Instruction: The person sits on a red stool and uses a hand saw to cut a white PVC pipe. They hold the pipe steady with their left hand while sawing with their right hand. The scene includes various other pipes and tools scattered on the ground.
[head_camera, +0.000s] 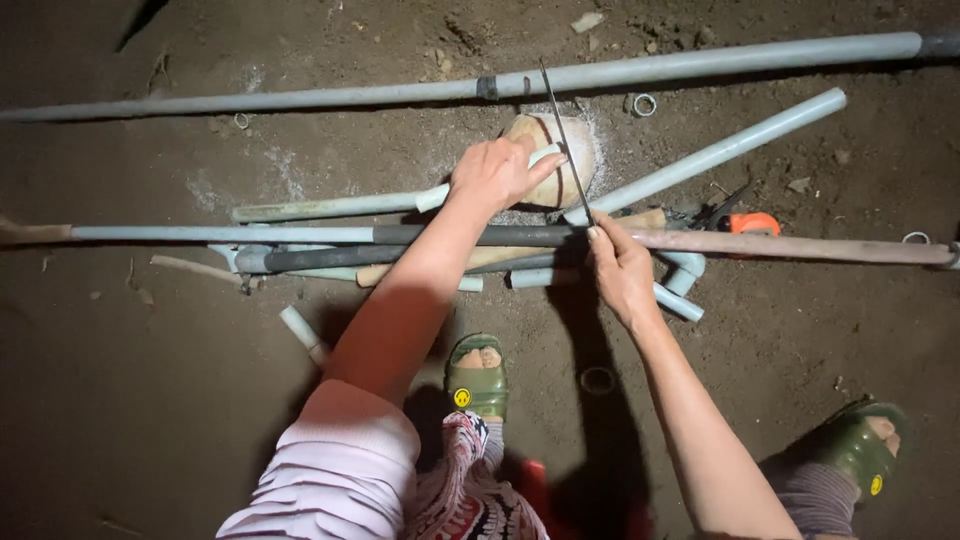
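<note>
Head view: left hand presses a short white plastic pipe onto a tan rounded stone. Right hand, at 5 o'clock from the stone, pinches a thin dark saw blade crossing the pipe. A small round yellow label marks the green sandal.

The person wears a pale pink sleeve, pushed up above the elbow and gathered in soft folds well behind the left hand. The arm behind the right hand is bare, with no sleeve in view. Below the 2 hands, 2 olive-green open-toed sandals show: the left sandal and the right sandal, each with a small round yellow badge. Patterned red, white and black cloth covers the legs.
</note>
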